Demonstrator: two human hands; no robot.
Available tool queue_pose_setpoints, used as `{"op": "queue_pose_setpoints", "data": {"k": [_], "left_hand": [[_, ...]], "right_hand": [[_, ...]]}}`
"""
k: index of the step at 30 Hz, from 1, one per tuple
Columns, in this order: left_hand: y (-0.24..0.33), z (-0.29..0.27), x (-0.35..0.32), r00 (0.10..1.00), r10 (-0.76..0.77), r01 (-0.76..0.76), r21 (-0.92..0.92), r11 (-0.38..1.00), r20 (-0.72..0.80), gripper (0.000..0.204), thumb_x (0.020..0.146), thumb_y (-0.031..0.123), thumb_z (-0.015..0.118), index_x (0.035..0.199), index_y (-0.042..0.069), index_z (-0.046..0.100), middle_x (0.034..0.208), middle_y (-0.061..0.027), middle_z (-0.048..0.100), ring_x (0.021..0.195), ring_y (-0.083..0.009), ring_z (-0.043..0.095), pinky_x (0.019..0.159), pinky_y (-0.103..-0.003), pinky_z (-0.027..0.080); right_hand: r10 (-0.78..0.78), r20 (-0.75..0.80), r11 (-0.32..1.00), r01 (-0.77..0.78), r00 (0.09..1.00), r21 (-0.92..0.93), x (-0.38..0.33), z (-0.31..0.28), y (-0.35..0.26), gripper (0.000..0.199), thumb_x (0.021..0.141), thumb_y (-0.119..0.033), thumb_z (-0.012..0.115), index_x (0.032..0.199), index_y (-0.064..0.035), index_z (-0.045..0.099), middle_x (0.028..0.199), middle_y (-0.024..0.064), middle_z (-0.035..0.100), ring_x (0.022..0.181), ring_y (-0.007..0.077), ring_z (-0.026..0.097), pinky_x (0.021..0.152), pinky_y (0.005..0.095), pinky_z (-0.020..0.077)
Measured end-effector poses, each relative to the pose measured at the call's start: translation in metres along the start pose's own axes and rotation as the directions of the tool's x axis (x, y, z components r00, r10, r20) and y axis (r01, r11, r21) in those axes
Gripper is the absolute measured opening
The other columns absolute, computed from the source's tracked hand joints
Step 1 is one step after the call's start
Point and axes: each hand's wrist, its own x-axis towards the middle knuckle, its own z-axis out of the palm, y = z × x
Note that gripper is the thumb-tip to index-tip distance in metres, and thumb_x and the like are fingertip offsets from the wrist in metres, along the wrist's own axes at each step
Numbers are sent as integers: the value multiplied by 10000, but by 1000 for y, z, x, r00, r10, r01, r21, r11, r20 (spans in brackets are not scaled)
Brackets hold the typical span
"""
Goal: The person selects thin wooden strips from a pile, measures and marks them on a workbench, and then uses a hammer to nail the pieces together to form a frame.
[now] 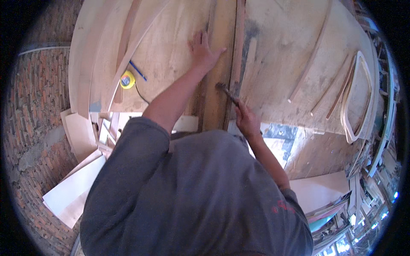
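My left hand (pixel 205 54) lies with its fingers spread on the left edge of a long wooden board (pixel 215 106), which runs away from me between darker wood strips. In my right hand (pixel 247 120) is a brush (pixel 227 92) with a dark head, its tip touching the board or just over it; I cannot tell which. The board rests on a broad plywood sheet (pixel 171 47). Left of my forearm lie a yellow tape measure (pixel 127 80) and a blue pencil (pixel 138 70).
Thin curved wood strips (pixel 314 55) lie on the plywood at both sides. A rounded pale wooden frame (pixel 348 111) lies at the right. White board offcuts (pixel 74 187) stand by a brick wall (pixel 32 111) at the left. Scrap wood (pixel 382 175) is piled at the far right.
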Motion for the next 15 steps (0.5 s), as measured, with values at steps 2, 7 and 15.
{"op": "queue_pose_setpoints", "data": {"k": [2, 7, 15], "left_hand": [[6, -4, 0, 999, -35, 36, 0, 999, 23, 981, 757, 575, 672, 1417, -46, 297, 1494, -236, 260, 1418, -341, 189, 1152, -530, 56], [17, -19, 5, 997, -66, 65, 18, 998, 43, 961, 772, 554, 674, 1415, -54, 299, 1490, -248, 263, 1411, -356, 202, 1150, -528, 77], [20, -23, -2, 997, -60, 62, -40, 997, 52, 953, 753, 552, 681, 1430, -5, 308, 1488, -211, 278, 1431, -310, 168, 1152, -528, 32]], "right_hand": [[58, 77, 997, -61, 995, 42, 4, -17, -13, 338, 919, -215, 566, 1243, -120, 563, 976, 193, 670, 843, 388, 645, 698, 441, 525], [120, -35, 968, -109, 992, 228, 46, -30, 5, 338, 954, -236, 544, 1232, -43, 559, 824, 159, 605, 721, 230, 590, 647, 350, 470], [-253, -68, 957, 259, 965, 127, 84, -60, 25, 374, 950, -165, 538, 1308, -59, 523, 824, 174, 631, 750, 277, 647, 659, 365, 495]]}}
